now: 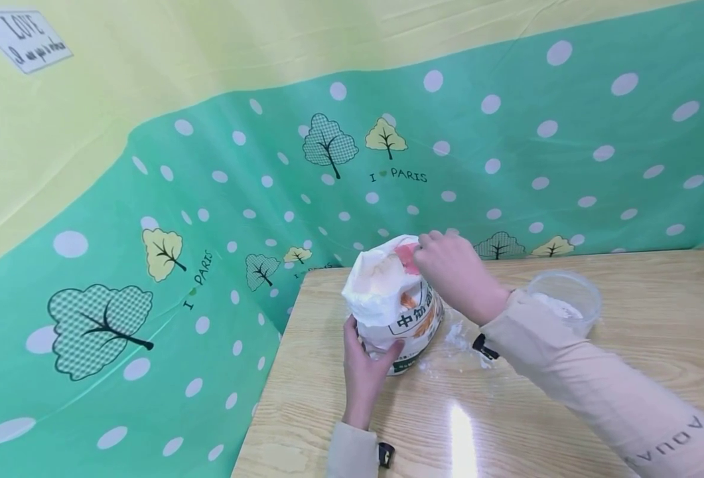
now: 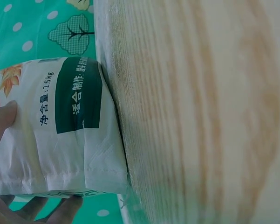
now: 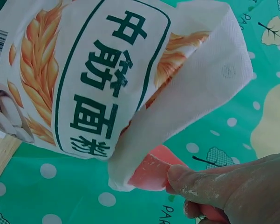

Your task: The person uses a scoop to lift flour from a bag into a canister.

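Note:
A white flour bag (image 1: 381,285) with green print and wheat pictures stands on the table, its top rolled open and pale flour showing inside. My left hand (image 1: 365,362) grips the bag's lower side; in the left wrist view the thumb (image 2: 3,116) lies on one face and the fingers curl underneath. At the bag's mouth, my right hand (image 1: 456,269) pinches a pinkish-red plastic scoop (image 3: 153,169). The scoop's far end is hidden inside the bag. White powder dusts the right thumb (image 3: 188,182).
A clear plastic bowl (image 1: 590,302) with white flour in it stands right of the bag, partly behind the right sleeve. Spilled flour (image 1: 456,335) lies on the wooden table (image 1: 304,398) between them. A green dotted cloth (image 1: 477,159) hangs behind and to the left.

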### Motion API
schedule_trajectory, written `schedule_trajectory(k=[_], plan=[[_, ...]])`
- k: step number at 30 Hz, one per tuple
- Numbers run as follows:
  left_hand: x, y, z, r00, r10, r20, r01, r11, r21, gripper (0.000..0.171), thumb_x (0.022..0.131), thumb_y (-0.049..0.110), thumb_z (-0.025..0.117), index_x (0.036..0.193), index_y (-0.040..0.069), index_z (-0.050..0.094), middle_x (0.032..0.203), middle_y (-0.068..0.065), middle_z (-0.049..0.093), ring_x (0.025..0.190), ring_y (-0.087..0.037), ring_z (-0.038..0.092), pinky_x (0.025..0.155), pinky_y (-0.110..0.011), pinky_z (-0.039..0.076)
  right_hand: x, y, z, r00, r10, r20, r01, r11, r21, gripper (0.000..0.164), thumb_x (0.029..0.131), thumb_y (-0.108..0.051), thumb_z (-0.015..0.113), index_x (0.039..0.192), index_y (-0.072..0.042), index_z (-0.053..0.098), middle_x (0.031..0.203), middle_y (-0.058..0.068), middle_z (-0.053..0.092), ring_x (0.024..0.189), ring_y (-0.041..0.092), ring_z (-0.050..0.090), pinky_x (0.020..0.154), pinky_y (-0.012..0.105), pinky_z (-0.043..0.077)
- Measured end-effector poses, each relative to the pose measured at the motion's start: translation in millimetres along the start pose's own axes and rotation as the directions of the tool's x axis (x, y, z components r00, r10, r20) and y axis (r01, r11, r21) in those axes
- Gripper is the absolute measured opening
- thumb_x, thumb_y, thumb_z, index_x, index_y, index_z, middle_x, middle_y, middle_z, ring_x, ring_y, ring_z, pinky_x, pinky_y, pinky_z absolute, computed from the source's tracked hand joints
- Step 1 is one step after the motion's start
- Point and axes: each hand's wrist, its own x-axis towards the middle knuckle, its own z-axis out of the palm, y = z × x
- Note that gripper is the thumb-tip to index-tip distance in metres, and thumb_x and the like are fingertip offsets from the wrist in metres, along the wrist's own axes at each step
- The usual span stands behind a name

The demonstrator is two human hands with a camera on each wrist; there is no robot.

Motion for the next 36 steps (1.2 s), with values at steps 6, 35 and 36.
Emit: schedule_trajectory(k=[6,35,36], plan=[[0.2,-1.1,-0.7,0.999,-0.031,0.007,0.031,1.0,-0.003,0.091,0.072,0.035,0.088,0.146,0.027,0.035,0.144,0.002,0.05,0.134,-0.025,0.048,0.113,-0.05,0.041,2,-5,6,1.0,0.011,-0.023,-0.011,1.0,0.006,0.013,0.079,0.009,0.072,0.077,-0.004,0.072,0.068,0.008,0.06,0.058,0.018,0.051,0.043,0.026,0.048],[-0.2,-0.6,-0.5,0.999,-0.031,-0.008,0.031,0.999,0.018,0.09,0.072,0.037,0.088,0.144,0.028,0.036,0.142,0.003,0.052,0.13,-0.022,0.052,0.111,-0.049,0.044,38,-12,24,0.988,0.024,0.155,-0.046,0.989,0.139,0.006,0.086,-0.004,0.073,0.089,-0.009,0.075,0.074,0.006,0.069,0.057,0.015,0.054,0.05,0.03,0.057],[-0.2,-0.8,-0.6,0.999,-0.036,-0.007,0.036,0.999,0.019,0.09,0.072,0.037,0.088,0.144,0.028,0.036,0.141,0.004,0.052,0.13,-0.022,0.051,0.111,-0.048,0.043,39,-12,25,0.986,0.023,0.163,-0.046,0.989,0.139,0.006,0.086,-0.004,0.073,0.089,-0.008,0.074,0.074,0.006,0.069,0.058,0.015,0.054,0.05,0.03,0.057]])
